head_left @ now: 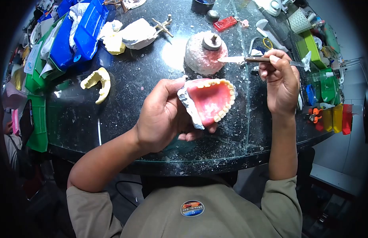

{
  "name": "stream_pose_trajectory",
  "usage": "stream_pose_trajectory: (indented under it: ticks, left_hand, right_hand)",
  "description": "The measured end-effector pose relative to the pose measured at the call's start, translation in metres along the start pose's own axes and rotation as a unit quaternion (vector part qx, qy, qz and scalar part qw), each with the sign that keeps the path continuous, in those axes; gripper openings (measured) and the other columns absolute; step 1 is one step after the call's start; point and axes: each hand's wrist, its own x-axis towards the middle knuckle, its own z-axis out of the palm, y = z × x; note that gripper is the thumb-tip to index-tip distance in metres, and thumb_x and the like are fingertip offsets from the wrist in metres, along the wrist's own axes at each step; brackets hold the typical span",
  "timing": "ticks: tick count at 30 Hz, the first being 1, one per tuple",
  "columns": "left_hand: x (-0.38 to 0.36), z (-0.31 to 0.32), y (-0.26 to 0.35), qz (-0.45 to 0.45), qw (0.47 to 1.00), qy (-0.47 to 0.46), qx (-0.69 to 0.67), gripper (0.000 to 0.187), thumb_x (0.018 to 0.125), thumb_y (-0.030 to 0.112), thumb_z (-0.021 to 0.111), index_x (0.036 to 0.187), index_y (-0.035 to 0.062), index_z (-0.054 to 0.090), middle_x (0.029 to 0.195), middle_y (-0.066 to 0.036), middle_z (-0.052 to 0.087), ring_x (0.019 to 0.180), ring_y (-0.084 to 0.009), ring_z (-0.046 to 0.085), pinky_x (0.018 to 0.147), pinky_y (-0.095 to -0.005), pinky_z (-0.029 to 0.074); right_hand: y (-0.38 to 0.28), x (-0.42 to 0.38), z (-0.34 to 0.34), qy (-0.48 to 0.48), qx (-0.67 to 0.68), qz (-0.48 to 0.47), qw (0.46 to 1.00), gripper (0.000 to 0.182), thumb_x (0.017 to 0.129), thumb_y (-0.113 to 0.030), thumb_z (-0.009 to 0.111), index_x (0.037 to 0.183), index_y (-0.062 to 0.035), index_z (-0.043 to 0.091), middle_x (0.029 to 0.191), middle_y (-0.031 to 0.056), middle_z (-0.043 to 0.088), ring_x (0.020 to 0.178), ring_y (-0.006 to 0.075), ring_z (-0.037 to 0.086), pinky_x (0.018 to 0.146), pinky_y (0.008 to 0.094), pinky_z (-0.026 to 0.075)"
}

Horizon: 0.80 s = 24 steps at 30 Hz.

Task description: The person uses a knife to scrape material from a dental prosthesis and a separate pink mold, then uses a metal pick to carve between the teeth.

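Note:
My left hand (162, 113) holds a denture model (209, 101), a pink base with a curved row of cream teeth on white plaster, its teeth facing up and right. My right hand (282, 79) grips the dark handle of a wax knife (257, 59) between thumb and fingers. The knife's pale blade points left, its tip at the side of a round plaster-covered burner (206, 53) with a metal top and pink stains. Whether the tip touches the burner, I cannot tell. No flame can be made out.
A cream tooth arch (103, 85) lies at the left. White plaster pieces (138, 33) and a metal cross-shaped piece (163, 27) are behind it. Blue bins (86, 31) line the left, a red block (225, 23) lies behind the burner, and yellow-handled scissors (267, 43) sit near my right hand.

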Motion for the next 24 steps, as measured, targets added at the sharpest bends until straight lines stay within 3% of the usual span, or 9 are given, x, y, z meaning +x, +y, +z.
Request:
stream_pose_trajectory:
  ticks: [5, 8, 12, 16, 17, 20, 24]
  left_hand:
    - [0.0, 0.0, 0.001, 0.002, 1.0, 0.009, 0.014, 0.062, 0.089, 0.044, 0.012, 0.119, 0.0018, 0.046, 0.085, -0.016, 0.059, 0.068, -0.0192, 0.053, 0.048, -0.0254, 0.036]
    - [0.0, 0.002, 0.003, -0.005, 1.0, 0.012, 0.026, 0.062, 0.089, 0.045, 0.012, 0.118, 0.0021, 0.047, 0.083, -0.015, 0.06, 0.067, -0.018, 0.053, 0.048, -0.0248, 0.036]
    - [0.0, 0.001, 0.002, -0.005, 0.999, 0.021, 0.04, 0.061, 0.09, 0.045, 0.012, 0.116, 0.0026, 0.048, 0.081, -0.013, 0.06, 0.066, -0.0166, 0.053, 0.048, -0.0239, 0.036]
    - [-0.001, 0.004, 0.003, 0.006, 0.997, 0.035, 0.062, 0.061, 0.09, 0.045, 0.012, 0.116, 0.0029, 0.048, 0.08, -0.013, 0.06, 0.066, -0.0162, 0.053, 0.048, -0.0235, 0.036]
    - [-0.002, 0.005, 0.004, 0.012, 0.996, 0.039, 0.075, 0.06, 0.091, 0.044, 0.012, 0.116, 0.003, 0.048, 0.079, -0.012, 0.06, 0.066, -0.0162, 0.054, 0.048, -0.0235, 0.036]
    - [-0.002, 0.003, 0.002, 0.029, 0.994, 0.036, 0.103, 0.06, 0.091, 0.045, 0.012, 0.117, 0.0037, 0.048, 0.079, -0.012, 0.06, 0.065, -0.016, 0.054, 0.047, -0.0232, 0.036]
    - [0.001, 0.002, 0.001, 0.011, 0.998, 0.034, 0.054, 0.058, 0.092, 0.043, 0.012, 0.117, 0.0046, 0.047, 0.079, -0.012, 0.06, 0.063, -0.0154, 0.053, 0.047, -0.0226, 0.036]
  right_hand:
    - [0.0, -0.001, 0.002, 0.007, -0.013, -0.02, 1.0, 0.017, 0.085, -0.012, 0.051, 0.088, 0.0036, 0.057, 0.075, 0.01, 0.06, 0.062, 0.0108, 0.054, 0.058, 0.0203, 0.042]
    - [-0.003, 0.0, 0.001, -0.013, 0.054, -0.012, 0.998, 0.017, 0.085, -0.012, 0.051, 0.089, 0.0039, 0.057, 0.076, 0.0107, 0.06, 0.064, 0.0114, 0.055, 0.06, 0.0215, 0.043]
    - [-0.017, 0.0, 0.022, 0.017, -0.017, -0.121, 0.992, 0.019, 0.084, -0.011, 0.051, 0.093, 0.0046, 0.057, 0.075, 0.0118, 0.061, 0.063, 0.011, 0.055, 0.061, 0.0238, 0.043]
    - [-0.033, -0.014, 0.04, -0.009, -0.071, -0.153, 0.986, 0.02, 0.082, -0.011, 0.051, 0.091, 0.006, 0.056, 0.072, 0.0121, 0.06, 0.058, 0.0102, 0.052, 0.055, 0.0211, 0.041]
    - [-0.034, -0.016, 0.039, -0.073, -0.053, -0.181, 0.979, 0.018, 0.081, -0.01, 0.052, 0.088, 0.0058, 0.056, 0.07, 0.0114, 0.059, 0.056, 0.0094, 0.052, 0.052, 0.0205, 0.04]
    - [-0.043, -0.032, 0.049, -0.095, -0.152, -0.215, 0.96, 0.02, 0.081, -0.014, 0.051, 0.088, 0.0049, 0.052, 0.072, 0.0119, 0.053, 0.055, 0.011, 0.046, 0.048, 0.0207, 0.035]
    - [-0.042, -0.036, 0.055, -0.083, -0.18, -0.226, 0.954, 0.022, 0.079, -0.017, 0.053, 0.085, 0.0041, 0.051, 0.072, 0.0117, 0.051, 0.052, 0.0109, 0.044, 0.044, 0.0203, 0.033]
